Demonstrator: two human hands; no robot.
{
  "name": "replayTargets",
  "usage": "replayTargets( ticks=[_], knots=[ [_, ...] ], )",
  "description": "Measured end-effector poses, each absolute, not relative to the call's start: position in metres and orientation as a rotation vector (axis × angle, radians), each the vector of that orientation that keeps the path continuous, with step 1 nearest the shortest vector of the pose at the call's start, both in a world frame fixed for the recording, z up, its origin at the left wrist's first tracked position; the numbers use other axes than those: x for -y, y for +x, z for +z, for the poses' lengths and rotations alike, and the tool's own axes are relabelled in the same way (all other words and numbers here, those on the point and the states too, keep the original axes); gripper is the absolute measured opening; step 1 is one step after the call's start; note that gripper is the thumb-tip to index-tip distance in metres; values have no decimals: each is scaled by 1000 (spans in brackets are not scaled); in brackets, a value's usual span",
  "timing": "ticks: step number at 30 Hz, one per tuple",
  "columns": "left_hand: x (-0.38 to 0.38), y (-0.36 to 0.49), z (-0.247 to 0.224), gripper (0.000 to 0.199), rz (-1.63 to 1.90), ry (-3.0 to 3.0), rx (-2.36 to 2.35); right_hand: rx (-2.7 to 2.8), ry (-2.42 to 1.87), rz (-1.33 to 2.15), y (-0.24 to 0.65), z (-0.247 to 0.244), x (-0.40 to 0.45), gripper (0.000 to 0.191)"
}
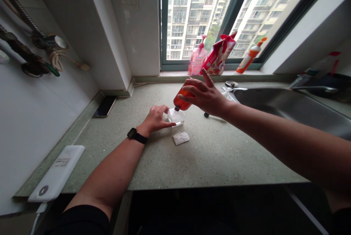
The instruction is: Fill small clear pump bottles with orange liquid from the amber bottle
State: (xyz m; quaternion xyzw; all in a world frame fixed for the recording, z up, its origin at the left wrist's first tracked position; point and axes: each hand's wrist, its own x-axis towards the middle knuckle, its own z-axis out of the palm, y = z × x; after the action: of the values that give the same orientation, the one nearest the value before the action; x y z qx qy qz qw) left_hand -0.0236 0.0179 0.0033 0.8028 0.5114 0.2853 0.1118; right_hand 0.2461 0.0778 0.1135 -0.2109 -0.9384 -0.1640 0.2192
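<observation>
**Left hand** (pixel 155 119): fingers curved and pressed against the side of a small clear bottle (pixel 176 116), which stands mid-counter at 12 o'clock; the hand covers part of it. Black wristwatch (pixel 136 135) on that wrist.

**Right hand** (pixel 205 96): fingers wrapped around a red-orange bottle (pixel 182 99), with one finger lifted and spread clear. The bottle is tilted upside down, its dark tip meeting the top of the clear bottle. My hand hides much of it.

**Speckled counter** (pixel 208 161): folded white tissue (pixel 181 138) just below the clear bottle; phone (pixel 105 106) at 10 o'clock; white power bank (pixel 56 172) at 8 o'clock; scissors (pixel 230 89) at 1 o'clock, partly behind my right hand; steel sink (pixel 287 108) at 2 o'clock; tap (pixel 312 89) beyond it.

**Window ledge** (pixel 170 74), at 12 to 1 o'clock: pink pump bottle (pixel 197 60), red-and-white pouch (pixel 219 55) and orange-and-white bottle (pixel 248 56), the first two directly behind my right hand.
</observation>
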Motion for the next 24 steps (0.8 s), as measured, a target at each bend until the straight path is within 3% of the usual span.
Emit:
replayTargets(
  ticks=[14, 24],
  knots=[
    [-18, -24, 4, 59, 840, 2359, -1494, 2511, -413, -547, 249, 105, -88, 54],
    [-17, -24, 6, 59, 832, 2349, -1495, 2631, -651, -401, 248, 115, -76, 59]
  ],
)
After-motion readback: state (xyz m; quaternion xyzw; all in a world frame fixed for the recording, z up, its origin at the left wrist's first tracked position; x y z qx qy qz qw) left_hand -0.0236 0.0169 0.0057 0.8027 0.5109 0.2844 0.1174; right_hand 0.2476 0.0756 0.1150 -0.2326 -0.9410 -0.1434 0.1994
